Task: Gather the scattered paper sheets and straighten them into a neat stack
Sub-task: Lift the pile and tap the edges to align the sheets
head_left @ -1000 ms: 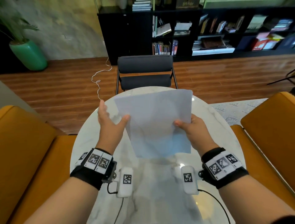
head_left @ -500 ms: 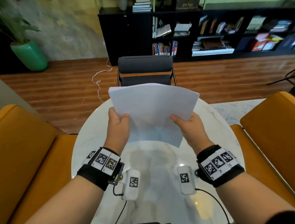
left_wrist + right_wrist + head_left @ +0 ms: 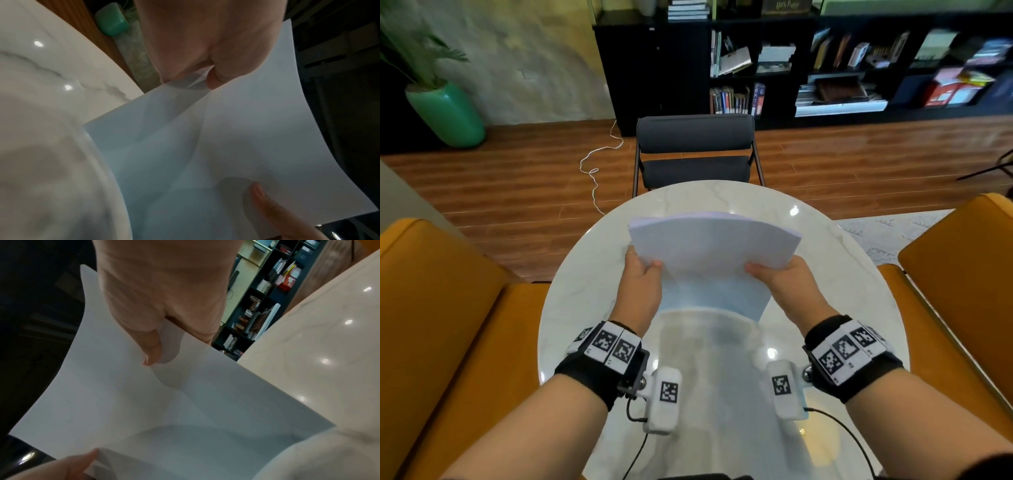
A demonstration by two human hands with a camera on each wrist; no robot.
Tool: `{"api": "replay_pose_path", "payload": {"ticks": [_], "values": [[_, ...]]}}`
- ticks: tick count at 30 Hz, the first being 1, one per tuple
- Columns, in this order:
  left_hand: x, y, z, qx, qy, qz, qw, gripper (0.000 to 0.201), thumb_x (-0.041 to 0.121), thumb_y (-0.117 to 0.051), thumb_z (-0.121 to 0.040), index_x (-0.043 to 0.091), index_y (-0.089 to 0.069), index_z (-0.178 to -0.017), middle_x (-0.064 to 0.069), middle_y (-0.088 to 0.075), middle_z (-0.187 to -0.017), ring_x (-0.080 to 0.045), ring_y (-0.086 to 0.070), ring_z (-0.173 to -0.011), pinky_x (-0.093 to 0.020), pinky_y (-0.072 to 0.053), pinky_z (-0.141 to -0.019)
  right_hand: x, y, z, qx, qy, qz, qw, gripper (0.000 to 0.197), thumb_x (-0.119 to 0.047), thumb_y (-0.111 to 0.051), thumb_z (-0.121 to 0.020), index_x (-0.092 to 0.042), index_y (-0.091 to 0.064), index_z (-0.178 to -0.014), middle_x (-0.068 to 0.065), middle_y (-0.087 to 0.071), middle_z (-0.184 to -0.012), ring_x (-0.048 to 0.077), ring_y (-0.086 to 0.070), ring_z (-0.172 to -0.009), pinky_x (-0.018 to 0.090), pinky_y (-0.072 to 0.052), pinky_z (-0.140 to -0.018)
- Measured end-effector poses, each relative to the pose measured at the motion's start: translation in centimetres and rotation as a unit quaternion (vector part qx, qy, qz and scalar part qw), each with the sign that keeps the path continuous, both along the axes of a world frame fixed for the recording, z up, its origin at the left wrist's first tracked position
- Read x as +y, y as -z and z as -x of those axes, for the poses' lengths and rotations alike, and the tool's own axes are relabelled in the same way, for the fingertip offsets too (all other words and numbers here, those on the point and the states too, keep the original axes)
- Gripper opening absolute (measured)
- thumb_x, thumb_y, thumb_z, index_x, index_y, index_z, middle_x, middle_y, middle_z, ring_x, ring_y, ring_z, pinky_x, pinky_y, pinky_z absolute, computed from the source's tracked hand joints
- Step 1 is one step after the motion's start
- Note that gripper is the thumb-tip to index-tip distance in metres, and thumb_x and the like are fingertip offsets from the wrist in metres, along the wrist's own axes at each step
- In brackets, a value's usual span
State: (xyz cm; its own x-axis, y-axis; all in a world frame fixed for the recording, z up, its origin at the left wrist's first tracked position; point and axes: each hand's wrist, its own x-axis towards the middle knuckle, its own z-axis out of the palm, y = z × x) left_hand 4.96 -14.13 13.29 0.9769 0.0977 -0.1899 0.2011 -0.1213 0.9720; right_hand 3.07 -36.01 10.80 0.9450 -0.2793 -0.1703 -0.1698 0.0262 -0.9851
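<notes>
A bundle of white paper sheets [image 3: 714, 253] stands tilted over the round marble table [image 3: 585, 291], its lower edge near or on the tabletop and its top edge bowed upward. My left hand [image 3: 643, 277] pinches the bundle's left side, thumb on the near face. My right hand [image 3: 774, 277] pinches the right side the same way. The left wrist view shows the paper sheets [image 3: 236, 146] under my left thumb [image 3: 216, 79]. In the right wrist view my right thumb [image 3: 150, 352] presses the paper sheets [image 3: 144, 402]. The fingers behind the paper are hidden.
A dark chair [image 3: 695, 150] stands at the table's far edge. Orange armchairs flank it on the left [image 3: 431, 308] and on the right [image 3: 962, 274]. Beyond lie a wooden floor, a black bookshelf [image 3: 791, 61] and a green planter [image 3: 445, 113].
Both hands have lowered the sheets toward the table and tilted the top edge away from me. The left hand went from an open thumb hold to a pinch on the left side.
</notes>
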Motion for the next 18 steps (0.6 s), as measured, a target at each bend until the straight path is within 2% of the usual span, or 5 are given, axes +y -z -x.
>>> {"api": "replay_pose_path", "payload": {"ticks": [5, 8, 10, 14, 18], "values": [[0.2, 2.6, 0.8, 0.032, 0.035, -0.047, 0.998, 0.028, 0.012, -0.041, -0.096, 0.024, -0.041, -0.121, 0.001, -0.059, -0.115, -0.023, -0.057, -0.113, -0.039, -0.044, -0.100, -0.2, 2.2, 1.2, 0.056, -0.009, 0.000, 0.998, 0.021, -0.008, -0.076, -0.076, -0.015, -0.071, -0.094, 0.005, -0.074, -0.097, 0.027, -0.070, -0.095, 0.038, -0.056, -0.083], [0.4, 2.0, 0.4, -0.008, 0.023, -0.095, 0.995, 0.028, 0.010, -0.041, -0.096, 0.016, -0.045, -0.124, -0.001, -0.058, -0.111, -0.023, -0.056, -0.106, -0.034, -0.043, -0.094, -0.6, 1.0, 1.2, 0.024, -0.008, -0.009, 1.000, 0.024, -0.003, -0.077, -0.073, -0.012, -0.071, -0.095, 0.006, -0.074, -0.095, 0.025, -0.070, -0.090, 0.028, -0.055, -0.074], [0.8, 0.9, -0.3, -0.049, 0.025, -0.160, 0.986, 0.026, 0.010, -0.041, -0.097, 0.009, -0.046, -0.122, -0.005, -0.057, -0.107, -0.025, -0.056, -0.101, -0.032, -0.043, -0.087, -1.1, -0.7, 0.8, -0.019, -0.020, -0.003, 1.000, 0.026, -0.003, -0.077, -0.073, -0.011, -0.072, -0.097, 0.007, -0.074, -0.094, 0.022, -0.069, -0.087, 0.028, -0.055, -0.075], [1.4, -1.3, -1.6, -0.102, 0.041, -0.273, 0.956, 0.021, 0.011, -0.040, -0.097, 0.005, -0.048, -0.115, -0.009, -0.056, -0.098, -0.027, -0.054, -0.091, -0.032, -0.042, -0.076, -1.8, -4.0, 0.3, -0.050, -0.095, 0.134, 0.985, 0.016, -0.013, -0.075, -0.077, -0.014, -0.071, -0.092, 0.006, -0.070, -0.090, 0.017, -0.064, -0.081, 0.028, -0.052, -0.075], [1.7, -3.1, -2.2, -0.126, 0.036, -0.313, 0.941, 0.027, 0.012, -0.039, -0.097, 0.008, -0.047, -0.122, -0.005, -0.055, -0.101, -0.020, -0.051, -0.091, -0.032, -0.041, -0.076, -1.5, -5.4, -0.1, -0.023, -0.136, 0.202, 0.970, 0.022, -0.017, -0.074, -0.078, -0.020, -0.069, -0.100, 0.001, -0.070, -0.097, 0.015, -0.064, -0.088, 0.028, -0.053, -0.078]]}}
